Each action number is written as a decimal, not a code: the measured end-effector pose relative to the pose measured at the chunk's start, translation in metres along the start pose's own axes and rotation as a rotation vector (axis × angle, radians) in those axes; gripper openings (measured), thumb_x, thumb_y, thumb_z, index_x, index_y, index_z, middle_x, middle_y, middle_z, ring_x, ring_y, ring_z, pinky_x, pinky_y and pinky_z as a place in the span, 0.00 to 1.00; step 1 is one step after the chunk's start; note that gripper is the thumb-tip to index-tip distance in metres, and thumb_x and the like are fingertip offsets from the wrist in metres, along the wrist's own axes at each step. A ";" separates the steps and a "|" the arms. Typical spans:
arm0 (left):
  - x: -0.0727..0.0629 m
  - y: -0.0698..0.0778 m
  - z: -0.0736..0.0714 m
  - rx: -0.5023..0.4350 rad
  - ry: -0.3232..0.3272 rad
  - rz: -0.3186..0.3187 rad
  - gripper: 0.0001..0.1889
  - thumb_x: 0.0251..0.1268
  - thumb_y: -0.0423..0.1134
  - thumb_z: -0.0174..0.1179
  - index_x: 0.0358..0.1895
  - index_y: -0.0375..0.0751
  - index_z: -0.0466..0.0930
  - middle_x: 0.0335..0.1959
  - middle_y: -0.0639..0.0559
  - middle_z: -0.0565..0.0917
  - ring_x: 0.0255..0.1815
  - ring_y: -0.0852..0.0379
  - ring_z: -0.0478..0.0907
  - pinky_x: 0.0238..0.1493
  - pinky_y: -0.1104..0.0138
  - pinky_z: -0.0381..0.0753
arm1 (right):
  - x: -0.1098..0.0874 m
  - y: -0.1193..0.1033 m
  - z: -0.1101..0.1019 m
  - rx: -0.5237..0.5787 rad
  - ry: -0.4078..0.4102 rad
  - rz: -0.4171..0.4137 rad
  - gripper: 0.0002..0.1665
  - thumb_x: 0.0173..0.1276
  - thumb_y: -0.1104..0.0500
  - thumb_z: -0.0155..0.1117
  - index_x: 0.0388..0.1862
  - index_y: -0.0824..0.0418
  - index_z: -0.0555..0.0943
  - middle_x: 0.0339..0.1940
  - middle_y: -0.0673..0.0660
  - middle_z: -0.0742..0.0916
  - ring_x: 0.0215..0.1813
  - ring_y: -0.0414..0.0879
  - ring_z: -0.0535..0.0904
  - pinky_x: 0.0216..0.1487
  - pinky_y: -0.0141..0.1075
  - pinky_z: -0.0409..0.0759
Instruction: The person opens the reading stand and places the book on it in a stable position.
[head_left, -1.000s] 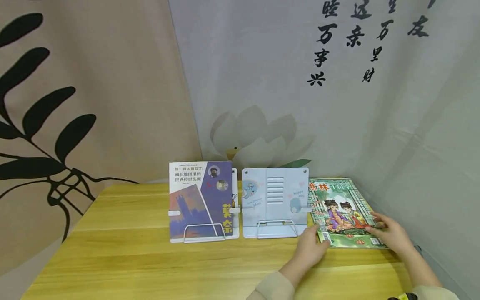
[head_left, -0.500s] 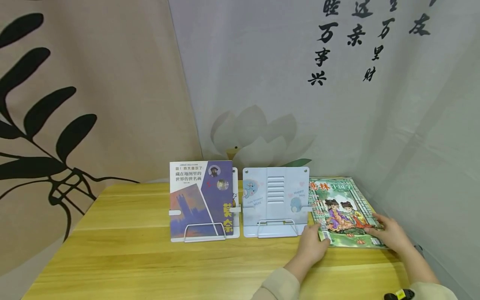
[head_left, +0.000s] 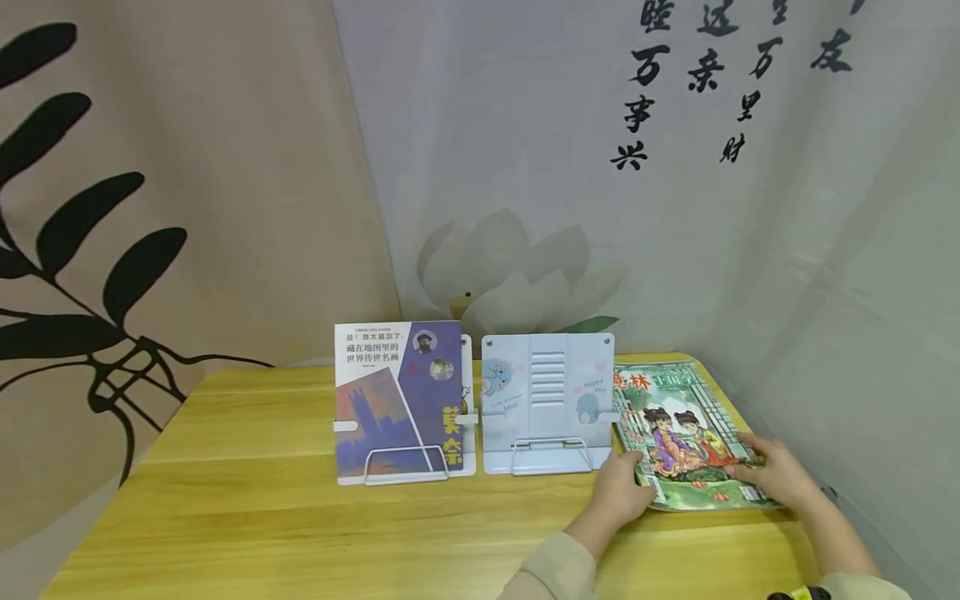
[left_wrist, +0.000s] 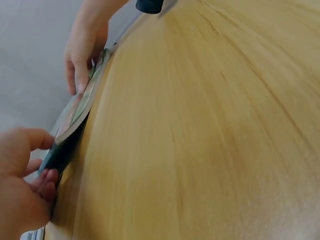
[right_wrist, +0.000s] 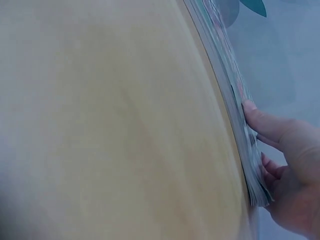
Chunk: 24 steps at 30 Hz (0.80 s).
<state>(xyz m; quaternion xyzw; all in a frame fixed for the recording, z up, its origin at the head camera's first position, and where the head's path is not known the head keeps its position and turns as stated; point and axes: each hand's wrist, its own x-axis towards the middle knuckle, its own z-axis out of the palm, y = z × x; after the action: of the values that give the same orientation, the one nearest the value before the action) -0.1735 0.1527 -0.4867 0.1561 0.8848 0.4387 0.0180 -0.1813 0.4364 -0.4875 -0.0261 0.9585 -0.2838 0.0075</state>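
A green magazine (head_left: 690, 433) with two cartoon figures on its cover is at the right side of the table. My left hand (head_left: 621, 487) grips its lower left edge. In the left wrist view, that edge bends up from the wood, with the left hand's (left_wrist: 25, 175) fingers reaching beneath it. On the opposite side, my right hand (head_left: 780, 475) holds the right edge. The right wrist view has the right hand's thumb (right_wrist: 255, 112) on the cover and the other fingers curled at the edge, beside fanned pages (right_wrist: 257, 190).
Left of the magazine stands a pale blue book stand (head_left: 547, 400) with a wire front rest, bearing no book. Beside it, a second stand (head_left: 468, 450) carries a purple and white book (head_left: 397, 400). A curtain (head_left: 510, 167) closes off the wooden table's (head_left: 300, 533) back and right side.
The magazine has shifted slightly toward me, its lower edge now nearer the table's front. Both hands keep their hold on its sides. The book stands have not moved.
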 end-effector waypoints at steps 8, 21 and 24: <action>0.003 -0.010 0.000 -0.046 -0.082 0.046 0.30 0.42 0.34 0.70 0.57 0.40 0.79 0.48 0.51 0.80 0.48 0.59 0.75 0.52 0.69 0.73 | -0.005 0.002 0.002 0.001 0.006 0.018 0.51 0.61 0.46 0.69 0.67 0.80 0.59 0.55 0.83 0.66 0.52 0.77 0.66 0.45 0.67 0.70; -0.002 -0.014 0.000 -0.147 -0.093 0.085 0.42 0.37 0.23 0.65 0.67 0.41 0.70 0.54 0.50 0.77 0.51 0.60 0.74 0.53 0.70 0.72 | -0.011 -0.002 0.004 0.017 0.024 0.043 0.53 0.60 0.44 0.70 0.68 0.78 0.58 0.51 0.78 0.68 0.50 0.69 0.69 0.42 0.60 0.72; -0.002 -0.013 -0.002 -0.160 -0.114 0.086 0.45 0.36 0.22 0.67 0.68 0.43 0.69 0.57 0.51 0.75 0.54 0.57 0.73 0.55 0.69 0.71 | -0.011 -0.001 0.005 0.015 0.023 0.045 0.54 0.59 0.43 0.70 0.69 0.77 0.58 0.52 0.78 0.69 0.50 0.70 0.69 0.43 0.61 0.72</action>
<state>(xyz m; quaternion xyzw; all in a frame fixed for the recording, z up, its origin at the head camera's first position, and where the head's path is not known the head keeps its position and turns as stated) -0.1752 0.1431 -0.4961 0.2168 0.8370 0.4986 0.0617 -0.1701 0.4331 -0.4912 -0.0015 0.9568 -0.2909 0.0030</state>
